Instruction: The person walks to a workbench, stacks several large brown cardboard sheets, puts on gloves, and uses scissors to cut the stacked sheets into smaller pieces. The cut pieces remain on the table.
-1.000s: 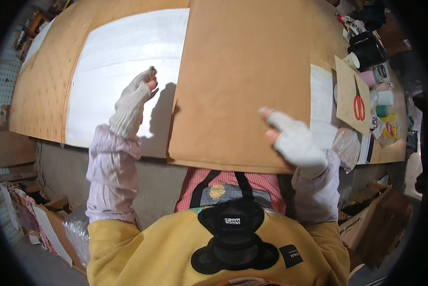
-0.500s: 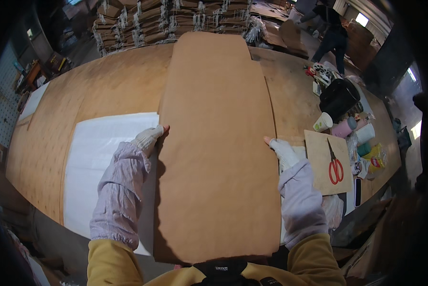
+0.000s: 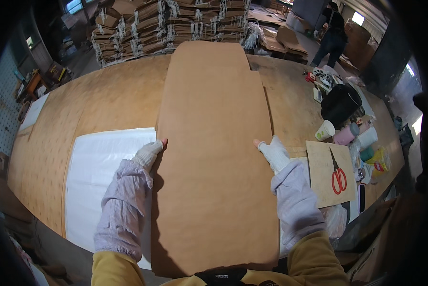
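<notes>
1. So the person has a long brown cardboard sheet (image 3: 214, 157) in front of them, one gloved hand on each long side. It runs from the near edge of the tabletop (image 3: 104, 100) right out toward the far edge.

2. Left hand (image 3: 148, 153) is at the sheet's left edge, fingers curled onto it, thumb tip showing bare. Looks like a light pinch on the edge, but how tight the grip is, I can't really tell.

3. Right hand (image 3: 272, 152) mirrors it on the right edge, fingers wrapped around the cardboard. Same deal: closed on the edge, firmness unclear.

4. Under the sheet's near left part there's a white sheet (image 3: 102, 176) lying flat on the tabletop; the cardboard overlaps its right side.

5. Off toward the right edge: red scissors (image 3: 338, 175) on a small cardboard square (image 3: 326, 190), a few cups (image 3: 342, 133) and a black container (image 3: 340, 102). Well apart from the hands.

6. My guess on the step: the sheet is being positioned or squared up, held by both sides.

7. Whatever comes next with it probably needs both hands moving evenly so the long sheet doesn't twist or buckle, and keeping it away from the clutter at the right.

8. Stacks of bundled cardboard (image 3: 166, 24) sit beyond the far edge, and another person (image 3: 329, 35) stands back there.
</notes>
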Demonstrator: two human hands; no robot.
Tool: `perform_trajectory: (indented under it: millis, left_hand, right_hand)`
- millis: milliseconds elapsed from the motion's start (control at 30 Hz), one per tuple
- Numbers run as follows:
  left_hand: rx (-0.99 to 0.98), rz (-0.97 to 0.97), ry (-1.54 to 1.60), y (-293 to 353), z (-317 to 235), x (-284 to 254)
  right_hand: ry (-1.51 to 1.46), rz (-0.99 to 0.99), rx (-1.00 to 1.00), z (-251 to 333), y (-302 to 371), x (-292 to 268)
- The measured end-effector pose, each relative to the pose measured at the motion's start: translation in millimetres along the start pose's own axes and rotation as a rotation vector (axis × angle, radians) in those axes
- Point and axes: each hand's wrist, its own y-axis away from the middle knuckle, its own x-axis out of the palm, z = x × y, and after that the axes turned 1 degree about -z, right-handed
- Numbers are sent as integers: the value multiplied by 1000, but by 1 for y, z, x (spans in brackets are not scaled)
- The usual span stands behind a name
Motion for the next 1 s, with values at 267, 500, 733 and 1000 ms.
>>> perform_trajectory:
  millis: [267,500,733,1000]
  left_hand:
    - [-1,41,-131,12,-20,7]
    - [-36,56,64,9,-19,8]
    - [-55,46,53,3,-14,4]
    - [-15,53,-36,-2,-14,-1]
  right_hand:
    - [-636,266,66,-21,7,-14]
    - [-660,332,189,-18,-11,-6]
    - [-1039,460,131,-34,14,-2]
    - [-785,292,217,-8,10,-12]
